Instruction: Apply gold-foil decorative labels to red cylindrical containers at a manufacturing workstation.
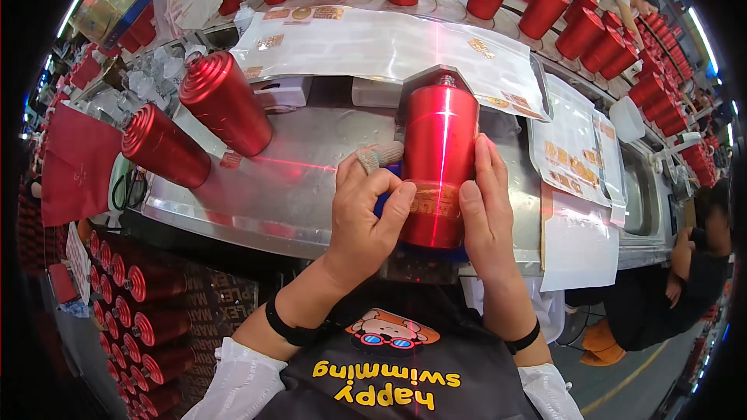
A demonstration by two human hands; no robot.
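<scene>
A shiny red metal tumbler (440, 140) lies on its side in a holder at the middle of the steel bench (296, 187), with a thin red laser line running along it. A gold label (433, 201) sits on its near end. My left hand (366, 210) presses the label's left edge with the thumb; its index finger wears a knitted finger cot. My right hand (486, 202) lies flat along the tumbler's right side, thumb on the label.
Two more red tumblers (222, 101) stand tilted on pegs at the left of the bench. Sheets of gold labels (389, 43) lie behind and to the right. Rows of red tumblers (576, 23) fill the conveyor behind and racks below left. Another person (692, 264) sits at the right.
</scene>
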